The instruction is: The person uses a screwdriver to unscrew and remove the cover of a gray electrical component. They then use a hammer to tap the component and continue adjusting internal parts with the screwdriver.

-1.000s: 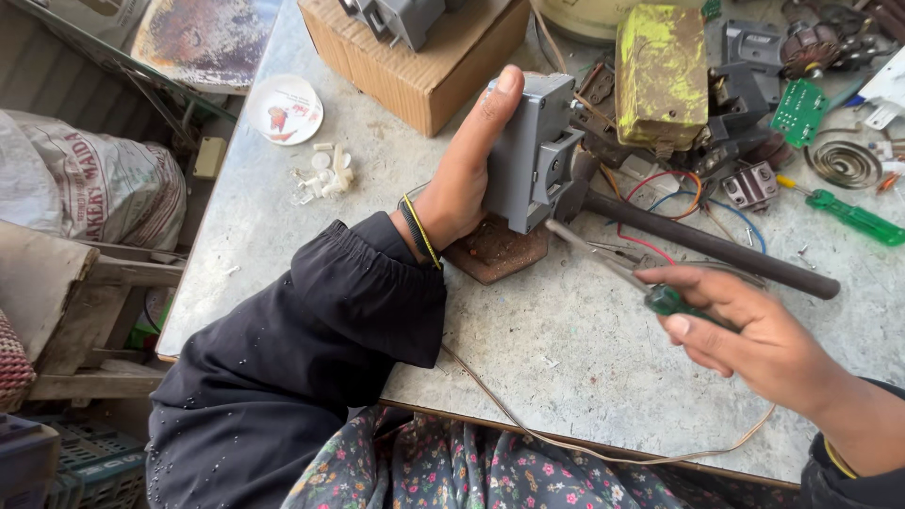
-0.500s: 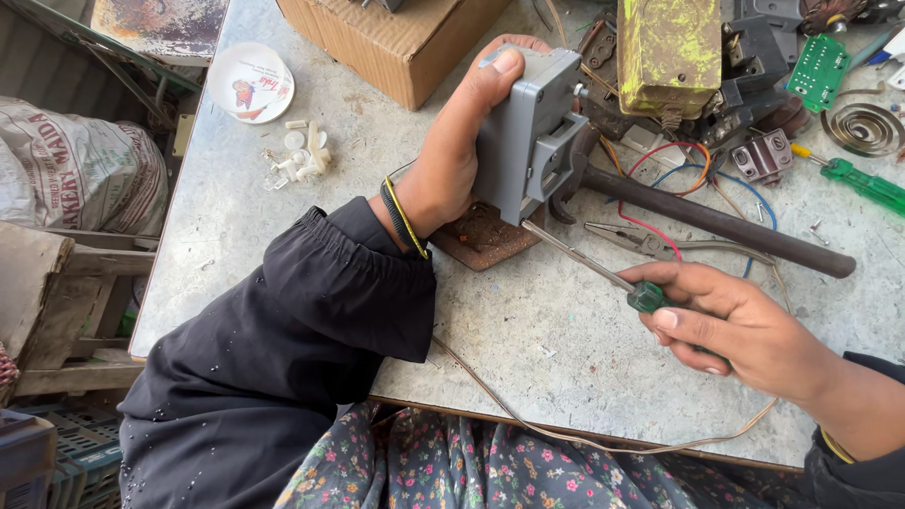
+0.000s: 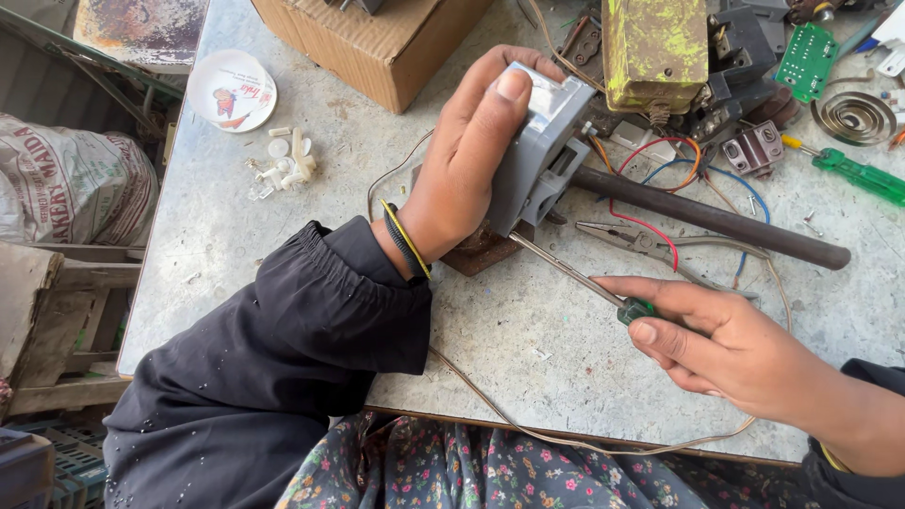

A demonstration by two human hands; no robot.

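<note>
Two hands work over the grey, scuffed worktop, which we see from above. Our cardboard box sits at its far edge, beside a yellow-green stained metal block. A long dark rod lies across the worktop, right of centre. Our left hand is closed round a grey plastic housing, thumb pressed on its top, holding it upright on a rusty brown piece. Our right hand pinches the green handle of a thin screwdriver, whose shaft slants up to the base of the housing. Pliers lie among red and blue wires just beyond. Small white plastic bits lie near a round white lid.
</note>
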